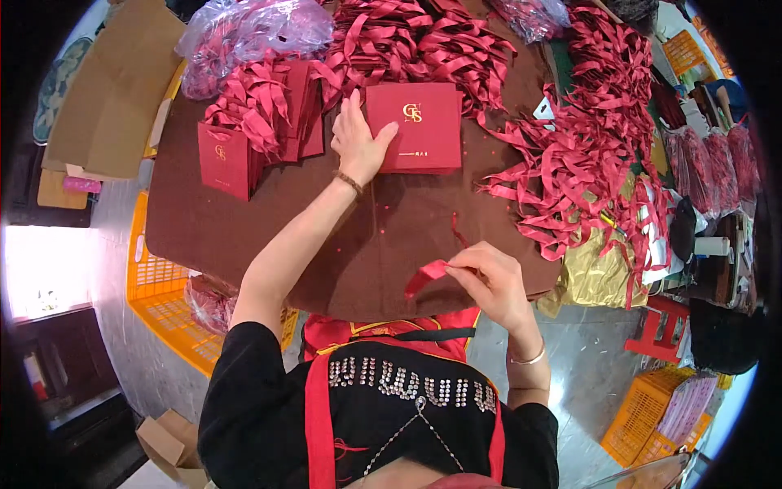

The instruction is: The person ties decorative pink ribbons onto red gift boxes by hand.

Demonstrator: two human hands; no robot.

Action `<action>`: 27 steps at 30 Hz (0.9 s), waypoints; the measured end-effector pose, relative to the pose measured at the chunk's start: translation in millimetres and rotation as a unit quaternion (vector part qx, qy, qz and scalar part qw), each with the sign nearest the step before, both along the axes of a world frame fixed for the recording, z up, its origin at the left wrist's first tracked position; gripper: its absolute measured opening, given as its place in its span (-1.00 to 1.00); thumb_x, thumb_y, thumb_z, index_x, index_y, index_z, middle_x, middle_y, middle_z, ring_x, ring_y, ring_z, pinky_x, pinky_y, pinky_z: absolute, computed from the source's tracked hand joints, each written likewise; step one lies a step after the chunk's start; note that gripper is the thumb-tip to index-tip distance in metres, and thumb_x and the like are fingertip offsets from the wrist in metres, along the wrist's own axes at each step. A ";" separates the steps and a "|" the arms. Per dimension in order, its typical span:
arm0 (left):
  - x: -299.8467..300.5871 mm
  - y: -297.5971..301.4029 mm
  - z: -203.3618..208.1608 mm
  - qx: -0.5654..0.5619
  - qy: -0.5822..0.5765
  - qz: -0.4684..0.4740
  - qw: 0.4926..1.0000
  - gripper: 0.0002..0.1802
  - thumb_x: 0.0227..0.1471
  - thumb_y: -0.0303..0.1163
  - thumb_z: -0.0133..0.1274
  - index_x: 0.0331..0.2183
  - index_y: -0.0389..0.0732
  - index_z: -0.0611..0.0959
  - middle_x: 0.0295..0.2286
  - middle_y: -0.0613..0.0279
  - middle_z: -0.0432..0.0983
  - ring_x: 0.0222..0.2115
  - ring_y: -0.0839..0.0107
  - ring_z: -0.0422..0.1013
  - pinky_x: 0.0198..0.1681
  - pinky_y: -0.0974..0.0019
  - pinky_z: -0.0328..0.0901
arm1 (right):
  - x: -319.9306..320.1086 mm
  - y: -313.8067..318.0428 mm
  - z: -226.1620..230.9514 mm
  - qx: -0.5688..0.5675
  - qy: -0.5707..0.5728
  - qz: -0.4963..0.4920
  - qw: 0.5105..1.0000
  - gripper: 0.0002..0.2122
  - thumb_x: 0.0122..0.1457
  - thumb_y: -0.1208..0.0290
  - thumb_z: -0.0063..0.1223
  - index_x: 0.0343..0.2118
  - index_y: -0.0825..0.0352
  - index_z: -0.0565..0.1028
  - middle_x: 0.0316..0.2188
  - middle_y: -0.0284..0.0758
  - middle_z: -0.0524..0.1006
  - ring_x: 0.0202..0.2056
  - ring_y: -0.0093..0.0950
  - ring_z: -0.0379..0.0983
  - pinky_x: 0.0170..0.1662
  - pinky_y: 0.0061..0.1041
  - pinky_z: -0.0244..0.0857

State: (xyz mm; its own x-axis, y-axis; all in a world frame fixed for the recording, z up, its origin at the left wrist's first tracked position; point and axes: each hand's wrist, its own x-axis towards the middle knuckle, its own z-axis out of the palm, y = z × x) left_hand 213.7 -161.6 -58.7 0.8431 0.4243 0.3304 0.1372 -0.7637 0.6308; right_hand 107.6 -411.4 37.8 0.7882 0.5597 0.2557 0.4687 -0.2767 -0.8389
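Observation:
My left hand (356, 140) rests against the left edge of a stack of flat red paper bags (432, 138) with gold print. Its fingers are stretched out and the thumb lies apart on the top bag. Near the front edge of the brown-covered table (244, 220), my right hand (491, 281) pinches the end of a short red ribbon (424, 279). The rest of that ribbon hangs off to the left, curled. Farther left, a batch of red bags with ribbon handles (225, 169) stands leaning together.
Loose red ribbons (554, 179) spread over the table's right side. More ribboned bags (375, 41) and a clear plastic bag (252, 37) lie at the back. An orange crate (167, 281) is on the left, a red stool (658, 330) at the right.

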 end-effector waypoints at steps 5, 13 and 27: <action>-94.6 -25.0 77.8 -0.284 0.109 -0.448 0.841 -0.45 0.05 -0.31 0.03 0.05 -0.29 0.32 -0.13 0.10 0.41 -0.14 0.34 0.36 -0.05 0.31 0.23 | 12.4 26.0 -4.8 -0.043 -0.131 -0.004 0.990 -0.88 -0.03 0.45 0.18 -0.41 0.30 0.51 -0.55 -0.34 0.48 -0.51 -0.38 0.36 -0.42 -0.46 0.25; -133.6 40.3 65.0 -0.204 0.192 -0.310 0.908 -0.77 0.08 -0.42 -0.03 -0.18 -0.20 0.57 -0.49 0.29 0.53 -0.49 0.51 0.42 -0.44 0.41 0.30 | 86.3 44.0 -19.5 0.005 0.129 -0.033 0.991 -0.82 0.09 0.43 0.08 -0.29 0.42 0.48 -0.42 -0.32 0.50 -0.41 -0.56 0.40 -0.31 -0.61 0.27; -66.5 37.7 39.8 -0.214 0.171 -0.180 0.945 -0.32 -0.06 -0.28 0.14 0.09 -0.17 0.28 -0.52 0.10 0.47 -0.50 0.17 0.43 -0.37 0.26 0.31 | 218.8 106.7 -35.4 -0.359 -0.233 0.001 0.904 -0.42 -0.05 0.01 0.10 -0.01 0.28 0.38 -0.07 -0.24 0.40 0.01 -0.27 0.27 0.04 -0.16 0.08</action>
State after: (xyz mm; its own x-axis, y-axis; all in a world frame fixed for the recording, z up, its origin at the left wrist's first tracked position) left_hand 147.2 -123.9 -18.9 0.9845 0.1228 -0.1253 0.1696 -0.4841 0.8584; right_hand 326.4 -304.6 2.4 0.6869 0.7150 0.1300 0.7263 -0.6696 -0.1554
